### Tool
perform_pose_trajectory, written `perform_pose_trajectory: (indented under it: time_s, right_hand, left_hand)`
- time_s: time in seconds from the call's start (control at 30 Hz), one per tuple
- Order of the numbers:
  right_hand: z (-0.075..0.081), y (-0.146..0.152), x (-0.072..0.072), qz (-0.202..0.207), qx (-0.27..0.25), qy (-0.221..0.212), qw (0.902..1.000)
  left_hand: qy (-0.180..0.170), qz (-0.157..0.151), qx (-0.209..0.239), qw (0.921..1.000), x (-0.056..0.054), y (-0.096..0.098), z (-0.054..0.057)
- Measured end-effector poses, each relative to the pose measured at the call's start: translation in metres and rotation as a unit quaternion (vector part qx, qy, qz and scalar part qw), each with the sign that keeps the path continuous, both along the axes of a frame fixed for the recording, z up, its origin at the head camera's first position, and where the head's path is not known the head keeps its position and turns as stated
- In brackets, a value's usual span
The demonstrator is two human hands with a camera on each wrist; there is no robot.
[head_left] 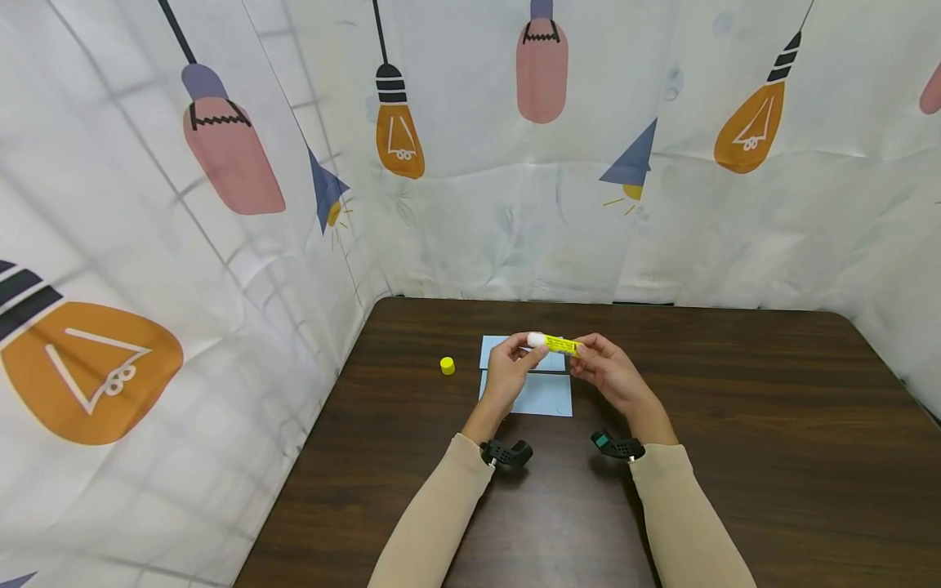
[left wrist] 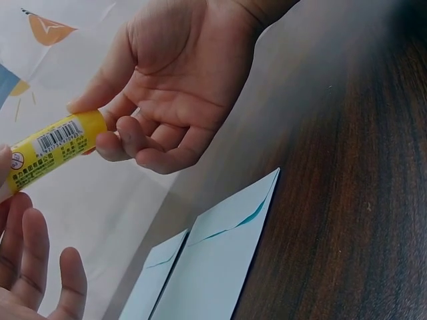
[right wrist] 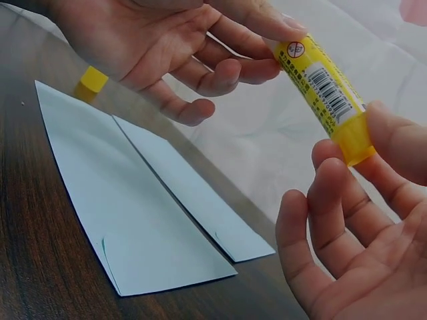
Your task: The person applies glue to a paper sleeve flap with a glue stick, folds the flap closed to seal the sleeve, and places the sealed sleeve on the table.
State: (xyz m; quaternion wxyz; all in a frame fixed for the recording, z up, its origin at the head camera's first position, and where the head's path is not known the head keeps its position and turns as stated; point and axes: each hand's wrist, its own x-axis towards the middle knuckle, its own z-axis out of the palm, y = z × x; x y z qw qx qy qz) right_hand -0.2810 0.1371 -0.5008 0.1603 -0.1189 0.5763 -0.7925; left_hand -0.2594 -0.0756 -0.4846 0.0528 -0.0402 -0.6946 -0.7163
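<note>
A yellow glue stick (head_left: pixel 562 345), uncapped and with a white end, is held level between both hands above the table. My left hand (head_left: pixel 509 369) pinches it near the white end with thumb and fingers. At the yellow base end, my right hand (head_left: pixel 612 377) grips it between thumb and fingers; its barcode label shows in the right wrist view. Below the hands lie two light blue pieces of paper, a larger near one (head_left: pixel 546 395) and a farther one (head_left: pixel 551 361), with a narrow gap between them. Green lines mark both papers in the right wrist view.
The yellow cap (head_left: pixel 447 366) stands on the dark wooden table (head_left: pixel 772 441), left of the papers. Printed cloth (head_left: pixel 470 237) hangs behind the table and along its left side. Each wrist wears a black band (head_left: pixel 507 453).
</note>
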Motion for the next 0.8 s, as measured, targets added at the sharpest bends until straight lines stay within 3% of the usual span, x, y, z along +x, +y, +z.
perform_pose_trajectory:
  time_s: [0.47,0.6,0.8]
  right_hand:
    - [0.0005,-0.0026,0.0022,-0.038,0.045,0.047,0.9972]
    - [0.003,-0.0035,0.0028,-0.04,0.057,0.04,0.9968]
    - [0.0049,-0.0034,0.0024,-0.013,0.049,0.002,0.9987]
  left_hand:
    - [-0.012,0.005,0.013,0.9998,-0.001,-0.001,0.0]
    - [-0.014,0.005,0.023,0.9996,-0.0021,-0.002,0.001]
    - [-0.015,0.004,0.029,0.9994,-0.0045,-0.0046,0.0017]
